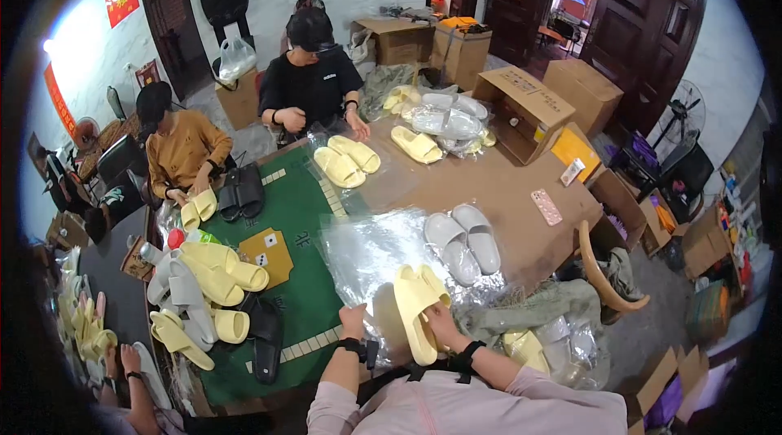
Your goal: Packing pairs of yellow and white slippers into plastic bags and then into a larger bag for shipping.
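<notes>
My right hand (441,326) grips a pair of yellow slippers (417,305), held sole to sole and standing on edge just in front of me. My left hand (353,322) pinches the near edge of a clear plastic bag (371,252) that lies spread on the table. A pair of grey slippers (463,243) rests flat on the plastic, to the right of the yellow pair.
A green game mat (297,215) covers the table's left half, with a heap of yellow, grey and black slippers (208,292) on it. Two people sit across the table handling slippers; another person's hands show at lower left. Cardboard boxes (521,109) and a pink phone (546,207) lie to the right.
</notes>
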A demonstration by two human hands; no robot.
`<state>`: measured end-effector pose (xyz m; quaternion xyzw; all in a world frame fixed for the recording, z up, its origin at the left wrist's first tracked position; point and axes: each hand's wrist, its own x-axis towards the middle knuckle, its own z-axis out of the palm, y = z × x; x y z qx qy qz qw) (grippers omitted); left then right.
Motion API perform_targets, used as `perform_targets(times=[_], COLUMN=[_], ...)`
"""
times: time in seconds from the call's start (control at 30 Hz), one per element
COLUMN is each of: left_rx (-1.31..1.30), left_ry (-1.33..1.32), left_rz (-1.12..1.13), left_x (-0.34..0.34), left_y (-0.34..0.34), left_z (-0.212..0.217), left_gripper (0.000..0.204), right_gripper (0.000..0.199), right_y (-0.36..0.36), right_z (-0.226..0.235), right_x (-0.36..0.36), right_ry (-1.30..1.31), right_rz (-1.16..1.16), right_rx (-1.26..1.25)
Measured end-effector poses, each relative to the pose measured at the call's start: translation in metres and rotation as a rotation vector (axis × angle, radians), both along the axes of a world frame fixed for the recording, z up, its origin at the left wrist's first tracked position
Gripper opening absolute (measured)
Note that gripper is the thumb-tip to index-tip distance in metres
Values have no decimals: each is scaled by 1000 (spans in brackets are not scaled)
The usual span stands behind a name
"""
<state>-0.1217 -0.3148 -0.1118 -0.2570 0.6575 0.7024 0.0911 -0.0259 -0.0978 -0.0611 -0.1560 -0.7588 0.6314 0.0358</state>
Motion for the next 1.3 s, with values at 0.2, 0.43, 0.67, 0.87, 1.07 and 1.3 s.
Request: perform_targets(times=[0.2, 0.43, 0.67, 0.87, 1.07, 1.3], left_rx=[-34, -166, -1404, -1228, -1368, -1404], left_ry=[-145, 163, 334, 323, 347, 673], left_rz=[28, -78, -511, -1263, -1140, -876], left_x=[1, 19, 51, 102, 91, 80], left_y=[-63, -178, -95, -48, -49, -61], left_z=[38, -54, 47, 62, 24, 24], left_gripper=[20, 56, 77, 77, 75, 42], right_gripper=[26, 30, 27, 29, 29, 33], right_y=[-9, -70, -52, -44, -34, -21], right_z=[-26, 14, 1, 37, 20, 30], right_x=[-3, -5, 3, 9, 10, 7], right_ry=[-7, 42, -79, -17, 32, -52], right_rz=[-50, 128, -14, -1, 29, 74], right_rx=[-171, -196, -167, -169, -134, -195])
